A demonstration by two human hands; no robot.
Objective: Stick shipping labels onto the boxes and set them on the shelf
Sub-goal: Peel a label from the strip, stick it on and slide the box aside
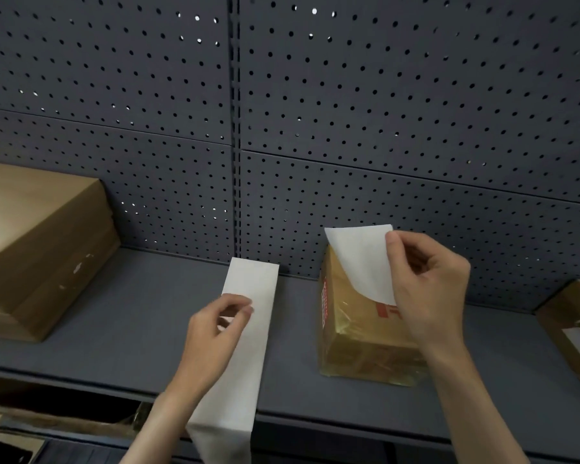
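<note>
Right hand [429,289] pinches a peeled shipping label [359,259] by its edge, held over the taped cardboard box [359,343] at 4 o'clock on the shelf [131,329]. Left hand [215,333] pinches the label backing strip [245,346] at 6 o'clock. Label looks thin, floppy and presumably sticky: hold it by the edge and keep it taut.

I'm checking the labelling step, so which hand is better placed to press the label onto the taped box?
Right. The right hand already pinches the peeled label directly over the taped box, while the left hand holds the backing strip off to the side.
</note>
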